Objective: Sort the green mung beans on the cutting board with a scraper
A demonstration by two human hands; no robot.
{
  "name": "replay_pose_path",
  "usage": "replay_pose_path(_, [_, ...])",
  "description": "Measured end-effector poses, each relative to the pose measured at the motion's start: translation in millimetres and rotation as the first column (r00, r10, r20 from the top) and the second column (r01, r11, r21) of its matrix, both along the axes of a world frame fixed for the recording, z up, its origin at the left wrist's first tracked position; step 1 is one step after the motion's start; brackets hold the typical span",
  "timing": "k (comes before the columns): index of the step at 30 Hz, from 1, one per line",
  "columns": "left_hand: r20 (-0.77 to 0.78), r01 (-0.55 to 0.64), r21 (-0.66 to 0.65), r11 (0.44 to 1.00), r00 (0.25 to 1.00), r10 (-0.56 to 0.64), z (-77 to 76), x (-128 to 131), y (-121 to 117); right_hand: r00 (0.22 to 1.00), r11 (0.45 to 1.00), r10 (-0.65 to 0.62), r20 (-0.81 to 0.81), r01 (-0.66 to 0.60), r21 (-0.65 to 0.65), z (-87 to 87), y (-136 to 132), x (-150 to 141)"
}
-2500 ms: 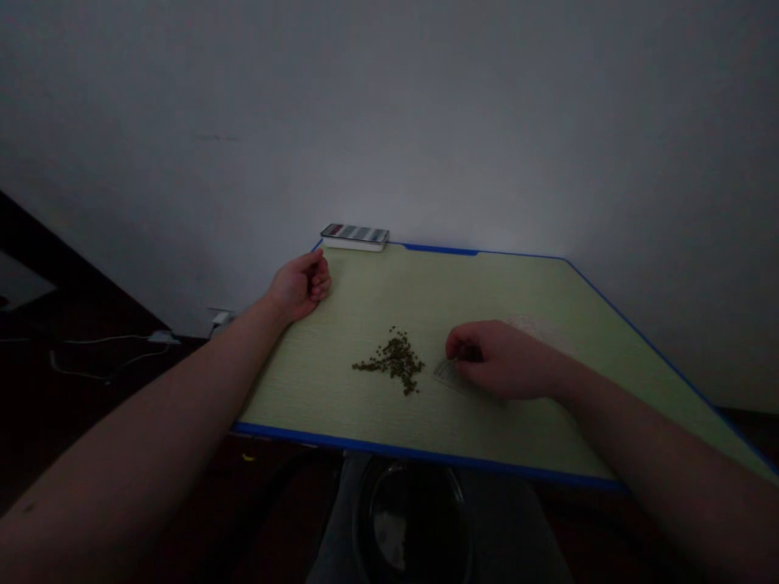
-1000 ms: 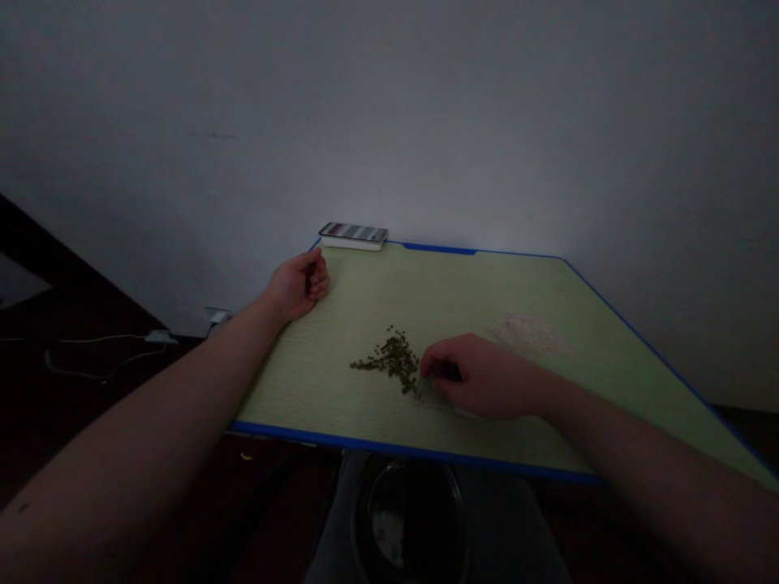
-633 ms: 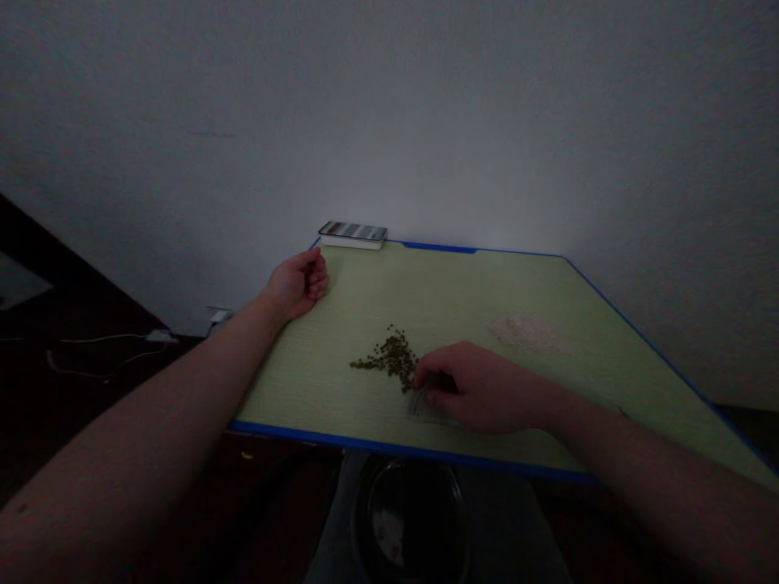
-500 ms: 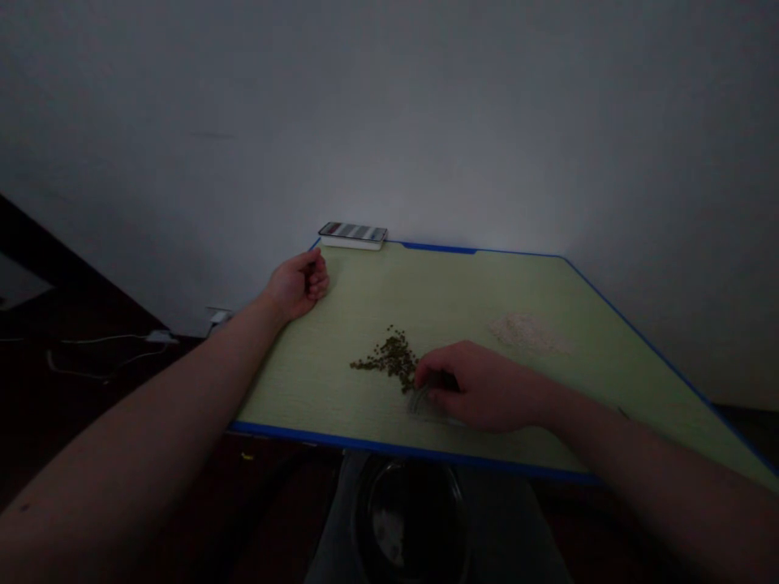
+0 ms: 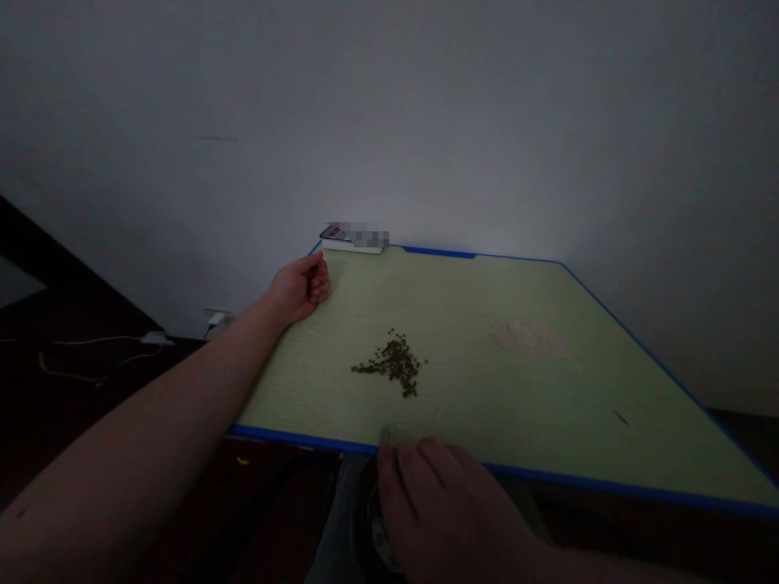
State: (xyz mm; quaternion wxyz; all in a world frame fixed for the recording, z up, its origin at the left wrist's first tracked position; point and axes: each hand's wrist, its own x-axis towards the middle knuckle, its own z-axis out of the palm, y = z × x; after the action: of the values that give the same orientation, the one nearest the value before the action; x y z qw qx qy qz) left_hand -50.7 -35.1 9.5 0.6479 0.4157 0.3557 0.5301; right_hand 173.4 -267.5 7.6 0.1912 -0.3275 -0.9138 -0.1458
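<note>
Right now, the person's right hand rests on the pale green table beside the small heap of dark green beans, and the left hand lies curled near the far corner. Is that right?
Not quite: in the head view the right hand sits at the table's near blue edge, away from the beans, above a dark round bowl. The left hand is as you said.

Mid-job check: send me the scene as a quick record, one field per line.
left hand: loosely curled, resting on the green table, nothing visible in it
right hand: at the table's near blue edge, a thin clear piece at its fingers, above a dark round bowl
on table: small green beans in a loose pile; pale granular heap
far edge: blurred flat device
</note>
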Motion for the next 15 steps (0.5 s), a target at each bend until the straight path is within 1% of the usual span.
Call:
replay_pose_path(2, [-0.002, 0.01, 0.0, 1.0, 1.0, -0.01, -0.3, -0.6, 0.1, 0.997, 0.997, -0.074, 0.018, 0.074, -0.004, -4.7, 1.7, -8.1])
replay_pose_path(6, [-0.004, 0.007, -0.009, 1.0, 1.0, -0.007, -0.6, -0.8, 0.1, 0.983, 0.984, -0.175, 0.051, 0.176, -0.008, -1.7, 10.7, -6.0])
replay_pose_path(11, [0.006, 0.008, -0.003, 1.0, 1.0, -0.008, -0.6, -0.1, 0.8, 0.97, 0.971, -0.241, 0.037, 0.24, 0.016, -2.2, 15.7, 20.8])
replay_pose_path(15, [0.01, 0.016, -0.014, 1.0, 1.0, -0.016, 0.6, 0.4, 0.5, 0.971, 0.969, -0.241, 0.002, 0.24, 0.05, -7.5, 16.8, 45.8])
